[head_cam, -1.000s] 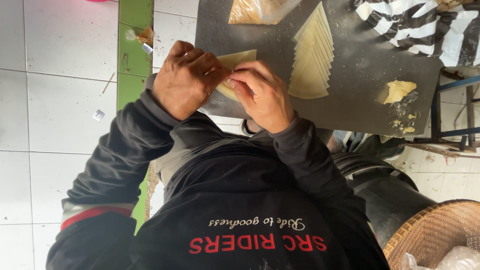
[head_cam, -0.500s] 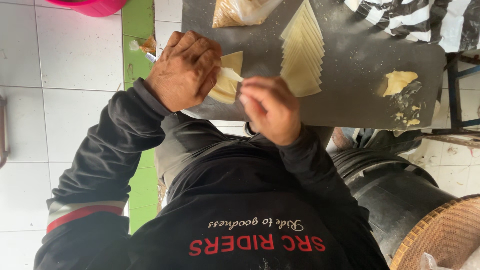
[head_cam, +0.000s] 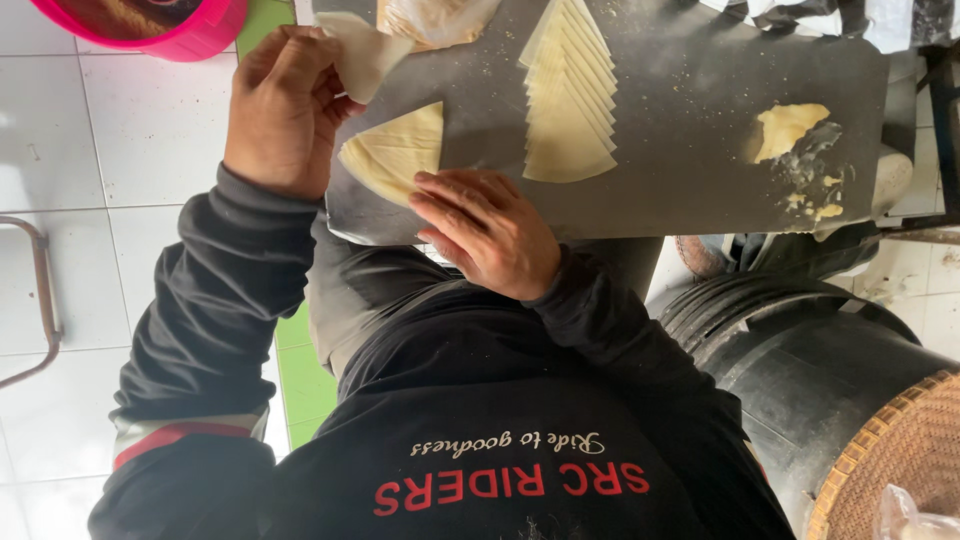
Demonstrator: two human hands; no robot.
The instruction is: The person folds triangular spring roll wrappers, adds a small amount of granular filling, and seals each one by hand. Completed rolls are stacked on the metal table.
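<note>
your left hand (head_cam: 285, 110) pinches 1 thin pastry sheet (head_cam: 362, 52); it could tear. right hand (head_cam: 487, 228), fingers flat and apart, pins the stack (head_cam: 398, 152) on the bench (head_cam: 680, 150).

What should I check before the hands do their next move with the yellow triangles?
1. Left hand pinches the thin sheet in its fingers: ok.
2. Sheet lifted clear of the triangle stack: ok.
3. Only one sheet picked up, not two stuck together: cannot tell.
4. Right hand lies flat at the dark board by the stack's corner; whether it presses the stack: cannot tell.
5. Yellow paste blob on the board: ok, though on the far side from both hands.
</note>
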